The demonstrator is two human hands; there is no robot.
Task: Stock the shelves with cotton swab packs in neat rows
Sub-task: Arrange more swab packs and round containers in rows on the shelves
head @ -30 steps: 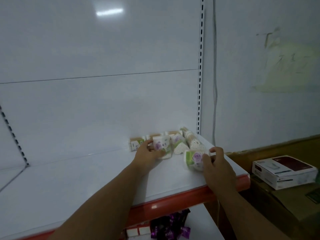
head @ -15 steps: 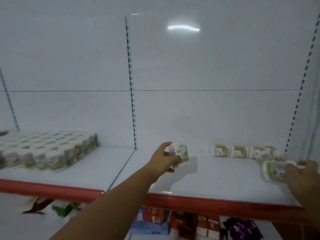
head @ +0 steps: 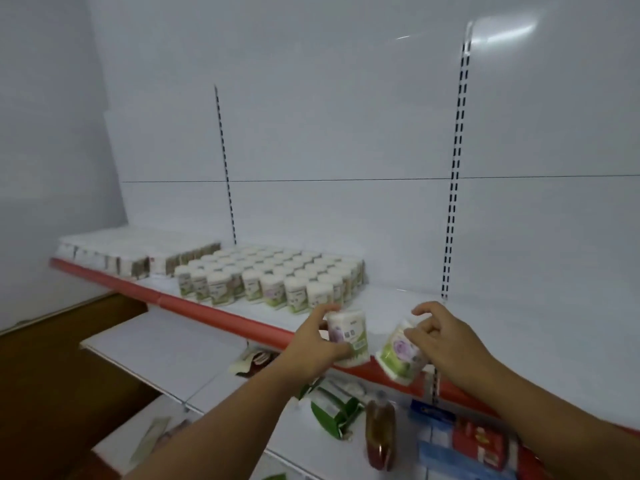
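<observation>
White shelf [head: 526,327] with a red edge runs along the wall. Rows of swab packs [head: 273,277] stand on it, far left. My left hand [head: 313,344] grips an upright pack [head: 348,336]. My right hand [head: 448,341] pinches a tilted pack [head: 398,356]. Both packs are over the red edge.

Forearms extended forward; left hand [head: 311,344] gripping upright pack [head: 349,336], right hand [head: 450,344], fingers [head: 423,332] pinching tilted pack [head: 398,358]

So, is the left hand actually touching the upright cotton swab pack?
Touching. The head view shows the left hand gripping the upright cotton swab pack, with its fingers curled round the pack's side.
</observation>
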